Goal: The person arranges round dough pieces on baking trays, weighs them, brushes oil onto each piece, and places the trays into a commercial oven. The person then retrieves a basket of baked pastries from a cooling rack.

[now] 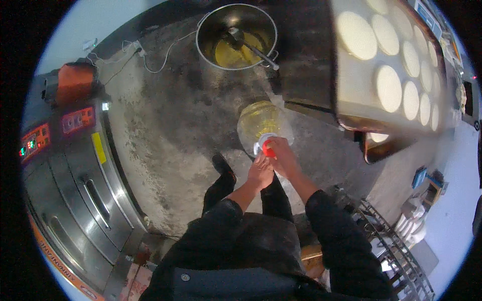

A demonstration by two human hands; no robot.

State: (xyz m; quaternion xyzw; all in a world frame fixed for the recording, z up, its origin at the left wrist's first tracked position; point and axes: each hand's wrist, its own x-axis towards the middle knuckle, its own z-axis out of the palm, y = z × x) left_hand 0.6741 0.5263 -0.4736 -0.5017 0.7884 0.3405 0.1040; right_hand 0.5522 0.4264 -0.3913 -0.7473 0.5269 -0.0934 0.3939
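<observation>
Low in front of me stands a large clear plastic jug with yellow oil-like liquid inside. It has a white handle at its neck and a red cap. My right hand is closed round the cap, fingers bent over it. Just below and to the left, my left hand grips the jug by its neck and handle; its fingertips are partly hidden behind the cap and my right hand.
Farther off, a metal pot on the floor holds yellow liquid and a long-handled metal ladle. At right, a raised baking tray bears several pale dough rounds. A steel oven stands left; a metal rack lower right.
</observation>
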